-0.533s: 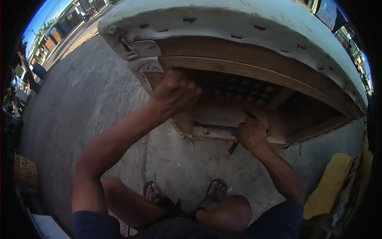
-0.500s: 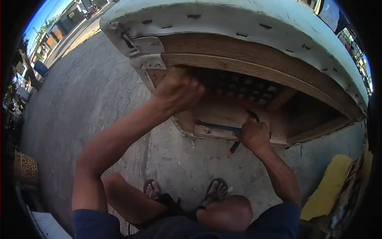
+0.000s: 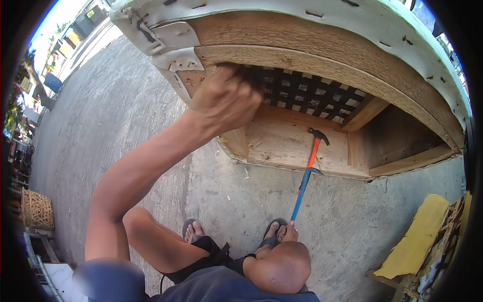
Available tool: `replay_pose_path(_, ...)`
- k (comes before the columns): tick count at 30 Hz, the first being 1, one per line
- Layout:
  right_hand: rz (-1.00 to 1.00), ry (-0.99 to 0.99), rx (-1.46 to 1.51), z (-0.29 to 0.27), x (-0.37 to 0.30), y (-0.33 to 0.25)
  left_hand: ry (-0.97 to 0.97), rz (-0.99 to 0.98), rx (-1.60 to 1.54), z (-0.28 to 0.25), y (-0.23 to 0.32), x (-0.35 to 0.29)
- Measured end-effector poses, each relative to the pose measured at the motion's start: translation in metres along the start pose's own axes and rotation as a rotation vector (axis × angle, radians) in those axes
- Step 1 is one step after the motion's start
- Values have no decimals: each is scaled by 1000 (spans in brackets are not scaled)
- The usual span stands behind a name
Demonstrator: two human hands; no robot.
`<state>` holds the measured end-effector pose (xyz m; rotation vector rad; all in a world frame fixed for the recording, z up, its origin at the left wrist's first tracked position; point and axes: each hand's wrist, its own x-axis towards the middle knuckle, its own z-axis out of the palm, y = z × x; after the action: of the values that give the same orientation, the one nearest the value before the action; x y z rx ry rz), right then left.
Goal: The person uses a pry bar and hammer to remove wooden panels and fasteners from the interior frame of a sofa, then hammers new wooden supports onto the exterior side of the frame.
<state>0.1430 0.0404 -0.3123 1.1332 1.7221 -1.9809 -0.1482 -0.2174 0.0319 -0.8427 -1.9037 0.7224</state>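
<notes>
An upturned furniture piece with a wooden frame (image 3: 297, 60) and pale upholstery (image 3: 282, 7) stands tilted before me. My left hand (image 3: 229, 98) is closed at the left corner of its opening, against the upper rail; the fingertips are hidden. Low by my right knee, my right hand (image 3: 288, 232) grips the lower end of a blue pry bar (image 3: 301, 199), whose hooked end points up toward the frame. Behind the bar, a claw hammer (image 3: 314, 151) with an orange handle leans across the lower board (image 3: 282, 146), its dark head inside the opening.
Black woven webbing (image 3: 307, 93) spans the inside of the frame. Yellow sheet material (image 3: 415, 236) and scrap wood (image 3: 443, 256) lie at the right. A woven basket (image 3: 37, 209) stands on the left, and a blue drum (image 3: 53, 83) farther off. My feet rest on concrete (image 3: 226, 201).
My right hand has drawn back from the frame's lower board toward my knee with the blue pry bar, which swung from lying sideways to pointing at me. The hammer is out of its grasp. My left hand stays put.
</notes>
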Motion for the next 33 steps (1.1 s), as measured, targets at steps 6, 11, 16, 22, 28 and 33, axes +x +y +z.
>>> replay_pose_path(6,-14,254,251,-37,-25,-5,-13,-49,50,-1,2,6)
replay_pose_path(11,-52,224,124,-60,-16,-12,-30,-63,66,-1,5,3)
replay_pose_path(16,-127,154,126,-35,-3,-19,-63,-70,74,-3,2,2)
replay_pose_path(22,-135,-103,251,26,-5,-50,-45,-81,71,-5,2,5)
replay_pose_path(28,-163,-214,253,54,-8,-60,-128,-40,22,0,10,-1)
replay_pose_path(33,-185,-148,176,25,-13,-48,-120,-73,3,0,13,-1)
